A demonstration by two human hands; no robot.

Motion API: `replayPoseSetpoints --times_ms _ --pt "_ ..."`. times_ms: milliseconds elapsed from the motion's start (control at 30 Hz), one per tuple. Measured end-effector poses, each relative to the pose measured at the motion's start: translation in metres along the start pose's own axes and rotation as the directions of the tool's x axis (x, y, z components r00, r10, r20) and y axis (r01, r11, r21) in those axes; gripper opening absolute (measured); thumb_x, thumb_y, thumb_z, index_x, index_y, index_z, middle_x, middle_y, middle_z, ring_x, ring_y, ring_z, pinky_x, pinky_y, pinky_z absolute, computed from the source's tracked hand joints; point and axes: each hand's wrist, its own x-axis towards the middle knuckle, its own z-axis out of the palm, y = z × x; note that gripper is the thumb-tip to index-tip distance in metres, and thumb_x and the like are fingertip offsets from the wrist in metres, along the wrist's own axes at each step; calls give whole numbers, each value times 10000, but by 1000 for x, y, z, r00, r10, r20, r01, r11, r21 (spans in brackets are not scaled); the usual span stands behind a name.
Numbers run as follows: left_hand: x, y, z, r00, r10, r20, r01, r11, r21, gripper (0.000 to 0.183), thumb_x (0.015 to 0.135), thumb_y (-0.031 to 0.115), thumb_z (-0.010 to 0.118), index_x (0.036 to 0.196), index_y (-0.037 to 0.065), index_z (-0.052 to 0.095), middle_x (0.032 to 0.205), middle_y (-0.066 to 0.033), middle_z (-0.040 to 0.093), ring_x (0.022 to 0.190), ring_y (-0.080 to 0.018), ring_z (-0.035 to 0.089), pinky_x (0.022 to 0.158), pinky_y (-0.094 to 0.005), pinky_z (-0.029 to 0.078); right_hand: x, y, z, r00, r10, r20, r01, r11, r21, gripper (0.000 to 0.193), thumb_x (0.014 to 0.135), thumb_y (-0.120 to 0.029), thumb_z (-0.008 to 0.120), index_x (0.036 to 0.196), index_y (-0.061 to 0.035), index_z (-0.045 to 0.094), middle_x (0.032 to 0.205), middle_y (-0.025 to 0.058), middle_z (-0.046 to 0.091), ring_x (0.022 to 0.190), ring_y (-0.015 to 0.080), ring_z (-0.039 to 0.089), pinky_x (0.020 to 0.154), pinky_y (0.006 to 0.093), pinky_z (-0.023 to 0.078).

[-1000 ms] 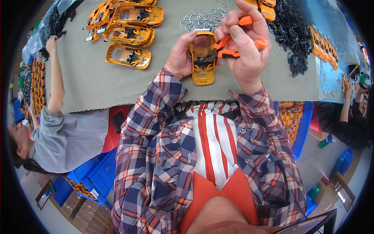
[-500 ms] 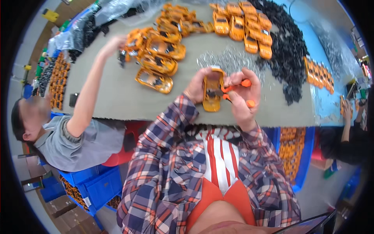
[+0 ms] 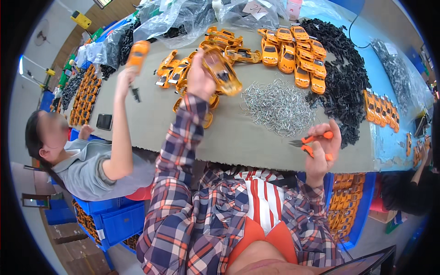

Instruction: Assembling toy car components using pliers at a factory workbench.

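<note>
Orange translucent-looking plastic forms the hollow toy car shell [image 3: 222,73], held in the left hand [image 3: 201,79] above the table [image 3: 247,144] with its grey-green cloth cover, in front of a cluster of similar orange car shells [image 3: 178,72]. The left thumb lies along the shell's left edge; the other fingers are largely hidden, though the hand appears clamped on that side, presumably so the interior is left unobstructed. The shell thus extends rightward from the left fingers, touching them, and stands well apart from the right hand [image 3: 323,146]. The right fingers and thumb wrap orange-handled metal pliers [image 3: 304,141], handles spread, tips pointing left beside a tangled heap of silvery wire pieces [image 3: 278,108], probably placed centrally for easy reach.
</note>
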Motion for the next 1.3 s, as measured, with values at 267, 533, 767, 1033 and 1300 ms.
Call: replayPoseSetpoints --times_ms 267,533,767,1033,1300 --pt "99 45 -91 795 581 -174 -211 534 819 228 839 170 562 986 1 603 937 -139 599 860 -283 585 775 -387 477 -16 -14 -18 996 19 -90 -23 999 -46 546 821 -69 568 1314 14 350 993 80 457 893 178 438 830 335 402" --pt "70 46 -63 760 602 246 161 -541 825 212 726 103 559 911 100 662 999 -129 564 976 -320 502 805 -450 417 -13 -28 -22 992 -27 -123 17 997 -80 549 829 -80 579 1318 15 349 989 82 461 891 179 444 824 340 403" --pt "76 27 30 729 449 517 -21 -741 672 195 773 174 537 928 170 657 983 -49 586 984 -265 519 801 -468 369 -3 -50 -25 982 -61 -178 73 996 58 572 823 -97 604 1326 -2 349 987 82 458 881 182 435 793 350 403" --pt "166 -51 136 909 -159 386 -416 -418 808 536 753 476 600 1063 39 628 1075 -204 609 1041 -330 568 882 -387 448 13 -66 -43 945 -138 -295 157 987 40 636 783 -173 570 1343 -11 316 972 82 416 869 194 393 766 373 382" --pt "191 -43 151 905 -281 320 -426 -638 642 392 797 400 538 793 32 672 910 -185 651 891 -326 618 741 -388 486 61 -57 -65 891 -236 -388 245 969 -28 535 815 -7 482 1329 17 337 1088 143 498 954 227 506 839 413 455"
